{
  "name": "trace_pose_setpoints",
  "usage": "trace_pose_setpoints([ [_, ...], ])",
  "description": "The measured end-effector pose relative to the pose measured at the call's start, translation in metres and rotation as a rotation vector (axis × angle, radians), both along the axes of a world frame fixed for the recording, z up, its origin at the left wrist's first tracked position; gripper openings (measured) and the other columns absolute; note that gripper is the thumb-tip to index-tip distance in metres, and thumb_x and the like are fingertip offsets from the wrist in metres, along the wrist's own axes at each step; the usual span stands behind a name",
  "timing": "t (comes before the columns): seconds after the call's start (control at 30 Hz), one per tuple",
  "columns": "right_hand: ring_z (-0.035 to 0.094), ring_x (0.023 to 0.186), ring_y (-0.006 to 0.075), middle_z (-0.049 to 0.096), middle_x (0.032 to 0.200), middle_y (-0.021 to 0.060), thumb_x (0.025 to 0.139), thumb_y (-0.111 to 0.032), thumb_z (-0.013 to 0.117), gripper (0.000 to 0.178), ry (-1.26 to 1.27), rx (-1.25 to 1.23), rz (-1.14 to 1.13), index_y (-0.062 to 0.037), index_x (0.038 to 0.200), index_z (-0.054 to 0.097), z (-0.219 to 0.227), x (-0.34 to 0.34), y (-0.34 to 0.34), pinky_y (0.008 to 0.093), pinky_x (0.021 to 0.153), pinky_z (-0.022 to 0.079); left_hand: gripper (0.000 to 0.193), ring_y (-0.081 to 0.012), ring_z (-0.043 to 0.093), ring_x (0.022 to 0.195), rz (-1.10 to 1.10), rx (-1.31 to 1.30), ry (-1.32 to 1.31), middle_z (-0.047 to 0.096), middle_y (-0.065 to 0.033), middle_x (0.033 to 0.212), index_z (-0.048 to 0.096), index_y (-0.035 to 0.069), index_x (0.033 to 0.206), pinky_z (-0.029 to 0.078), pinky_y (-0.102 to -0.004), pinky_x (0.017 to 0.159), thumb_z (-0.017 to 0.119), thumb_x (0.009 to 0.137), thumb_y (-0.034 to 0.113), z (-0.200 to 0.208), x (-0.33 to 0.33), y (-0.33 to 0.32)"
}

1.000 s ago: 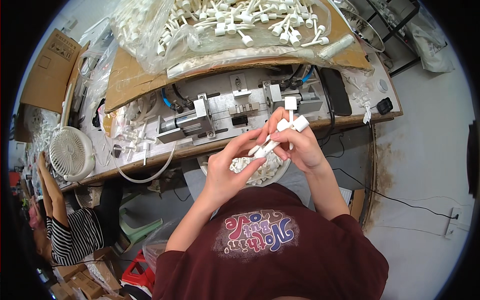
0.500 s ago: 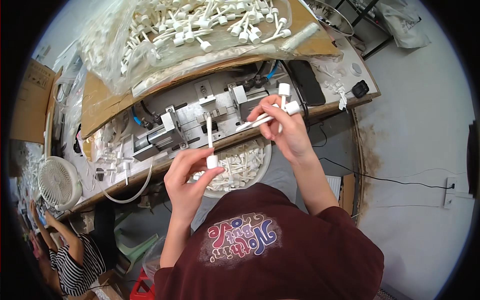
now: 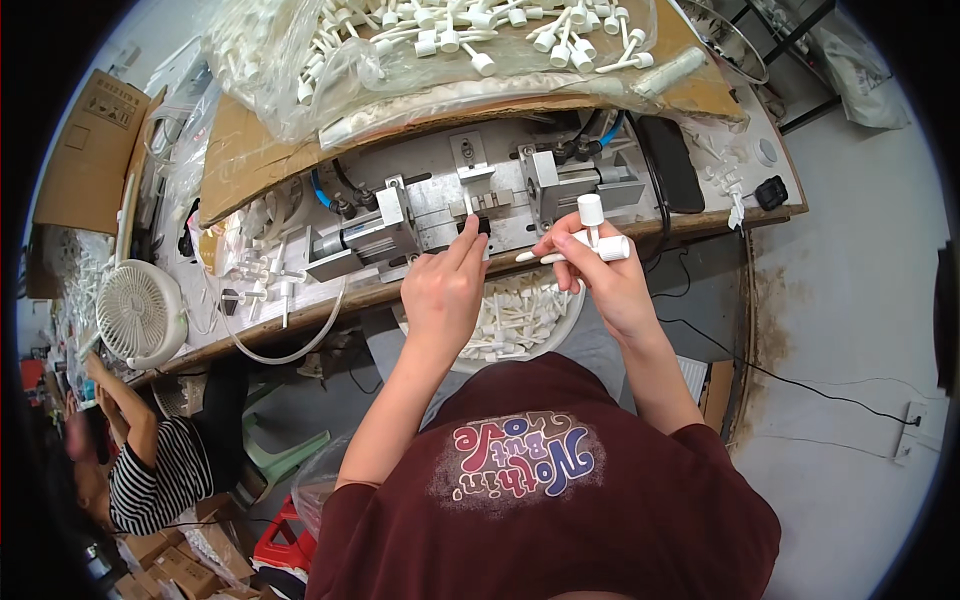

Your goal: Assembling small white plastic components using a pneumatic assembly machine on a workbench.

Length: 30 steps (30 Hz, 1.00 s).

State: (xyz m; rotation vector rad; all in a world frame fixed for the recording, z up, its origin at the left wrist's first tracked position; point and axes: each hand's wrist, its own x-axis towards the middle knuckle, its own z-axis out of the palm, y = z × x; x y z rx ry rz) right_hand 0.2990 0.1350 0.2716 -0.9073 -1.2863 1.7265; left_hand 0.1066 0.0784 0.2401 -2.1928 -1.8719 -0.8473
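Note:
My left hand reaches up to the small metal fixture on the bench, its fingers closed round the near end of a white plastic stick. The slim shaft of that white capped stick points into the fixture; its cap is hidden by my fingers. Off to the right, my right hand grips at least two more white capped sticks. One of their caps stands up above the fingers, another lies sideways, and thin tips stick out to the left.
Metal clamp blocks with cylinders flank the fixture. A tub of white sticks sits below the bench edge. Cardboard bears a heap of capped sticks. A phone, a white fan and a co-worker in a striped shirt are around.
My left hand has moved up and forward, bringing its stick from above the tub to the fixture. My right hand still holds its sticks, slightly lower. The whole view has shifted.

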Motion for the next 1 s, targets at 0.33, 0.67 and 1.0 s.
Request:
trace_pose_setpoints([
  [0.33,0.052,0.057,0.0056,0.069,0.091,0.0107,0.097,-0.017,0.057,0.014,0.002,-0.04,0.018,-0.0039,0.103,0.058,-0.003,-0.001,-0.003,0.0199,0.052,0.039,0.027,-0.0221,0.061,0.056,0.035,-0.045,-0.015,0.068,-0.001,0.119,0.073,0.009,0.098,0.051,-0.0302,0.058,0.077,0.071,0.011,0.0,0.0,0.01],
  [0.67,0.05,0.057,0.0035,0.069,0.087,0.0089,0.098,-0.015,0.056,0.013,-0.01,-0.04,0.105,-0.002,0.099,0.059,0.0,-0.001,-0.005,0.0188,0.051,0.039,0.025,-0.0209,0.066,0.062,0.026,-0.094,0.01,0.068,-0.0051,0.118,0.07,0.006,0.096,0.052,-0.0305,0.059,0.074,0.072,0.011,0.007,-0.001,0.01],
  [1.0,0.049,0.059,0.0021,0.064,0.079,-0.0002,0.095,-0.022,0.062,0.018,-0.246,-0.022,0.261,-0.0035,0.098,0.063,-0.004,0.002,-0.011,0.021,0.053,0.039,0.031,-0.0133,0.068,0.069,-0.047,-0.317,-0.653,0.068,-0.0079,0.119,0.065,0.006,0.121,0.053,-0.0239,0.061,0.065,0.091,0.013,0.036,0.002,-0.001],
])
